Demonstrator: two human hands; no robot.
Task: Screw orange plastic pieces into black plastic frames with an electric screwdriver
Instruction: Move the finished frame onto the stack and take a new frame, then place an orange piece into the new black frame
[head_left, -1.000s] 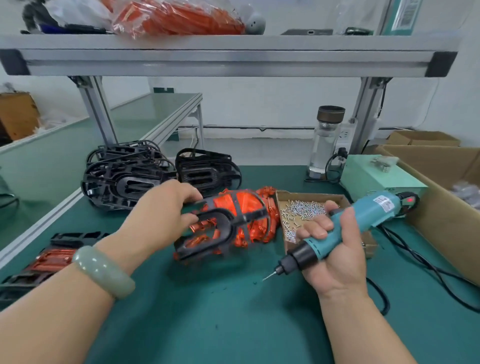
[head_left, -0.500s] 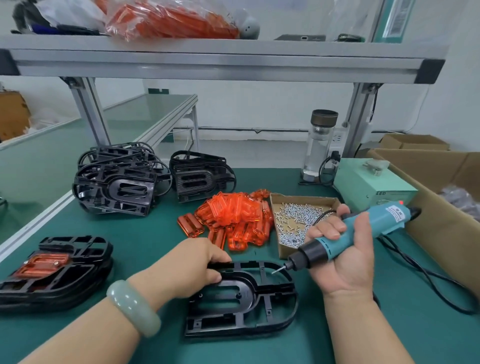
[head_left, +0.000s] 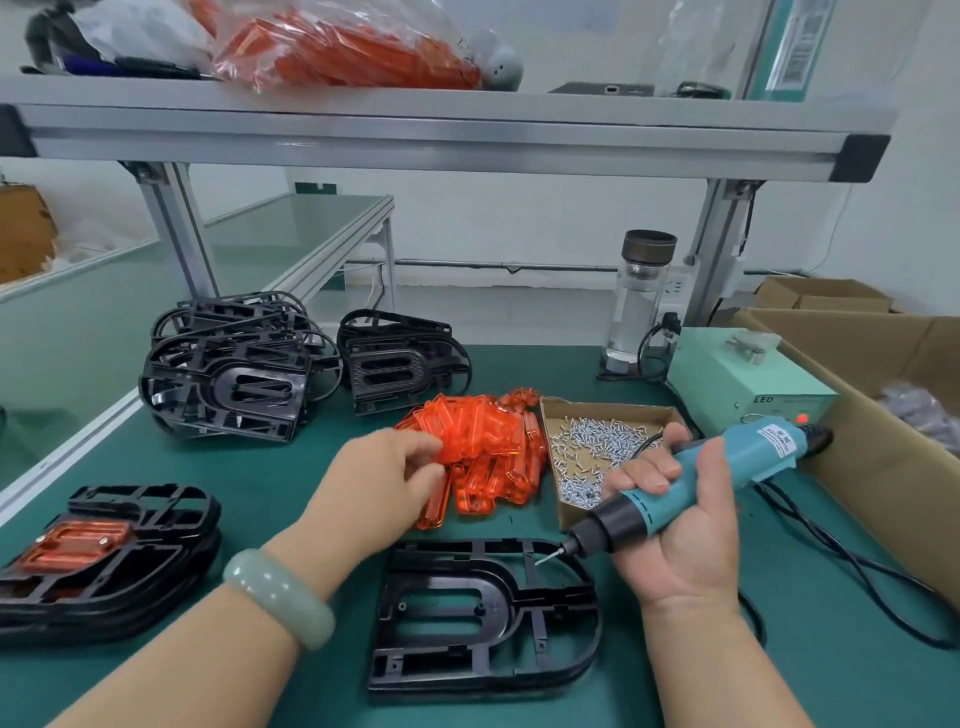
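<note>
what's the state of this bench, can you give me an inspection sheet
surface: green bench mat
job's things: black plastic frame flat in front; translucent orange plastic pieces piled behind it; cardboard tray of silver screws beside them; black frame stacks left
clutter: clear glass bottle, pale green power box
hands: left hand on orange pieces, grip unclear; right hand grips teal electric screwdriver
cables: black cord trails across mat, right
surroundings: aluminium shelf overhead; cardboard boxes right
</note>
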